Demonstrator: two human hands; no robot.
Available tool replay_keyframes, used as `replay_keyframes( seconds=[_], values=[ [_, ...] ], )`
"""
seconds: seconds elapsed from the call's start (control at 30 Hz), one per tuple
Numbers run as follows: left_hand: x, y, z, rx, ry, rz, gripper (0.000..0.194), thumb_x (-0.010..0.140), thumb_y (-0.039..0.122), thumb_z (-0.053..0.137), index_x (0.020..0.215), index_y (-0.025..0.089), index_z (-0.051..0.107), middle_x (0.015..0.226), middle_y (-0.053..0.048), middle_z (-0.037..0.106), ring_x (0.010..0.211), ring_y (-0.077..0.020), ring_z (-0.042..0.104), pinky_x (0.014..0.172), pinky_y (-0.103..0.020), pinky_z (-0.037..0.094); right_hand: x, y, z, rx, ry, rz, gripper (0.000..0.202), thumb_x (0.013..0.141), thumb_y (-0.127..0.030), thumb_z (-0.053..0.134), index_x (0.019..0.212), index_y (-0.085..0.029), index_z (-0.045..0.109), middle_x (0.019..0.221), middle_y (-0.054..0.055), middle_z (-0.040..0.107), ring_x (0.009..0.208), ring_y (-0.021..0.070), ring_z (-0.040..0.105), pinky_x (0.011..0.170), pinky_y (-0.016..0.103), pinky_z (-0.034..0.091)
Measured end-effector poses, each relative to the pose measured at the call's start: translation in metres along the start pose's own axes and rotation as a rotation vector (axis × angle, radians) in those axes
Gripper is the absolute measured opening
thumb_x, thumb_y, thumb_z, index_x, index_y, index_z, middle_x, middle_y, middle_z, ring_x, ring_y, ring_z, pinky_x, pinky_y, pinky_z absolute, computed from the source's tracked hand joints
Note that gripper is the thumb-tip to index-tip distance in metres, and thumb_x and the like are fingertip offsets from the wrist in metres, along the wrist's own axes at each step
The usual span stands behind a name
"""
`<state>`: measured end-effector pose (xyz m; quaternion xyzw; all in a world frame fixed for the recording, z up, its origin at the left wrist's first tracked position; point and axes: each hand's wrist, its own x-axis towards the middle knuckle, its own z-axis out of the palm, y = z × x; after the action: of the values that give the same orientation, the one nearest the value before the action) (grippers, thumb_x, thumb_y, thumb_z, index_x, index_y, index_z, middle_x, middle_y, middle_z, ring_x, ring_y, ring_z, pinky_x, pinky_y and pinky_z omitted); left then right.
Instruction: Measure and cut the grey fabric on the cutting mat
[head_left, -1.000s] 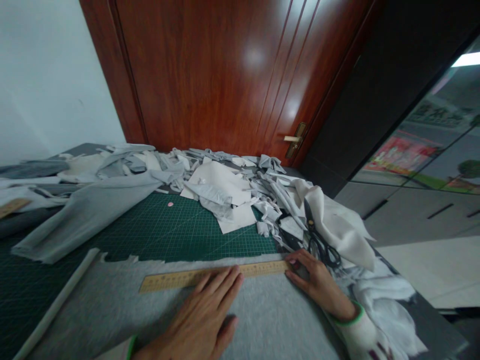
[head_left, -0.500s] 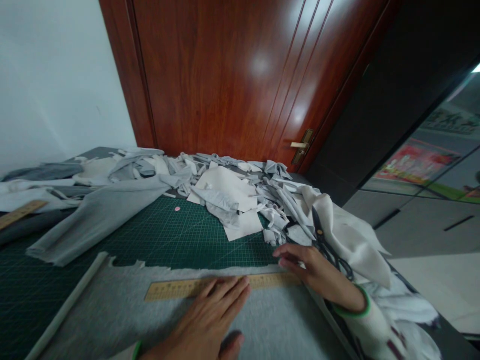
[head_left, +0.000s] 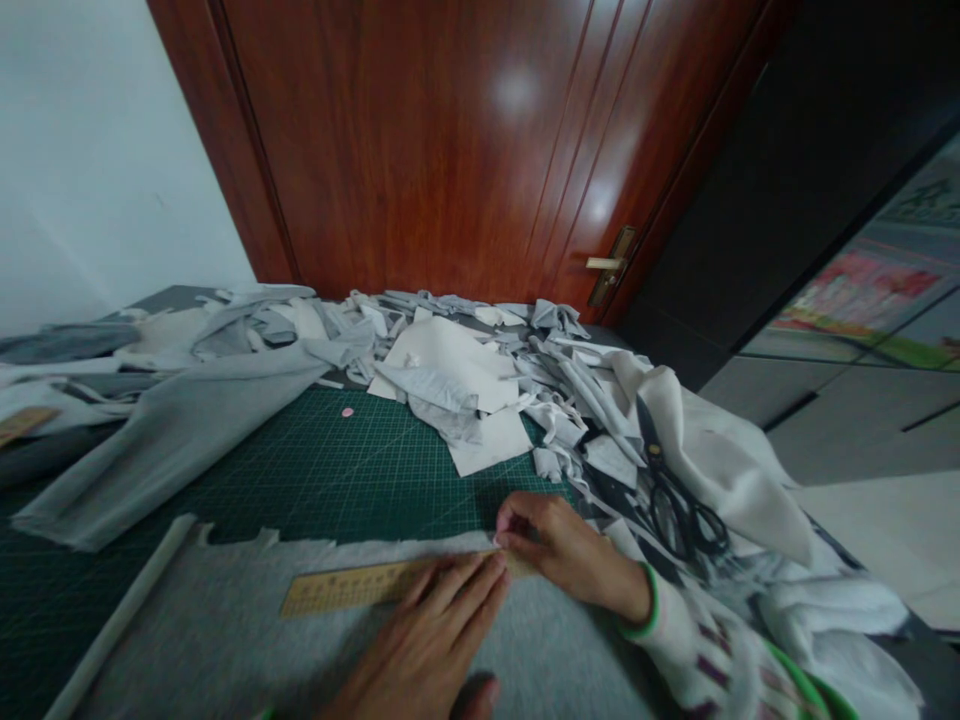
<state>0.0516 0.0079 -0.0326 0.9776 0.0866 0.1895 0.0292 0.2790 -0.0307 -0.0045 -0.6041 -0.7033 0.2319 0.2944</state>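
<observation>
A grey cloth lies over the near part of the green cutting mat, its ragged far edge running left to right. Along that edge rests a wooden ruler. My left hand lies flat on the ruler and cloth, fingers stretched out. At the cloth's far edge, close beside the left fingertips, the thumb and forefinger of my right hand are pinched together over the ruler's right part. Whatever is between them is too small to make out.
Black scissors lie at the right beside white cloth. Fabric scraps are heaped along the back. A folded grey cloth and another ruler lie at the left. A pink disc sits on the mat. Behind stands a wooden door.
My right hand has moved left along the cloth's far edge to my left fingertips, and its fingers have closed. My left hand stays on the ruler. The view has shifted slightly.
</observation>
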Motion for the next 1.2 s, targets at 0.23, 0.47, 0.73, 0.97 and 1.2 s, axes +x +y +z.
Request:
replay_keyframes(
  seconds=[0.23,0.47,0.73,0.97,1.2],
  values=[
    [-0.001,0.0,0.003,0.012,-0.011,-0.011,0.076,0.091,0.033,0.056,0.157,0.021,0.02,0.152,-0.004,0.045,0.132,-0.025,0.049,0.109,-0.038,0.041,0.001,0.003,0.007,-0.072,-0.01,-0.078,0.01,0.094,-0.012,0.053,0.087,-0.018,0.057,0.083,0.002,0.06,0.076,0.0146,0.057,0.069,0.024,0.042],
    [-0.002,-0.003,0.011,0.057,0.042,0.018,0.077,0.093,0.036,0.054,0.157,0.018,0.016,0.149,-0.005,0.049,0.129,-0.0245,0.051,0.105,-0.036,0.044,-0.002,-0.001,0.004,-0.164,-0.057,-0.146,0.014,0.096,-0.011,0.047,0.089,-0.017,0.057,0.087,0.005,0.06,0.08,0.0166,0.057,0.072,0.026,0.044],
    [-0.002,0.001,0.006,0.067,0.036,0.012,0.075,0.092,0.035,0.055,0.156,0.018,0.02,0.152,-0.006,0.045,0.132,-0.0249,0.049,0.107,-0.037,0.041,-0.008,-0.004,-0.001,-0.325,-0.117,-0.116,0.016,0.097,-0.01,0.045,0.09,-0.015,0.058,0.089,0.006,0.06,0.08,0.0172,0.057,0.072,0.027,0.043],
    [0.001,0.0,0.005,0.058,0.009,-0.011,0.068,0.089,0.032,0.057,0.151,0.018,0.034,0.15,-0.004,0.048,0.132,-0.0234,0.048,0.109,-0.036,0.041,-0.015,-0.002,-0.013,-0.447,-0.159,-0.057,0.017,0.098,-0.011,0.043,0.088,-0.015,0.055,0.09,0.006,0.06,0.079,0.017,0.057,0.071,0.028,0.042],
    [0.006,-0.003,0.003,0.147,-0.01,0.048,0.063,0.087,0.038,0.06,0.144,0.015,0.046,0.148,-0.003,0.05,0.127,-0.0225,0.052,0.106,-0.033,0.042,-0.02,-0.003,-0.026,-0.502,-0.191,0.002,0.015,0.098,-0.011,0.045,0.088,-0.014,0.057,0.091,0.006,0.061,0.079,0.0168,0.057,0.071,0.028,0.042]
  ],
)
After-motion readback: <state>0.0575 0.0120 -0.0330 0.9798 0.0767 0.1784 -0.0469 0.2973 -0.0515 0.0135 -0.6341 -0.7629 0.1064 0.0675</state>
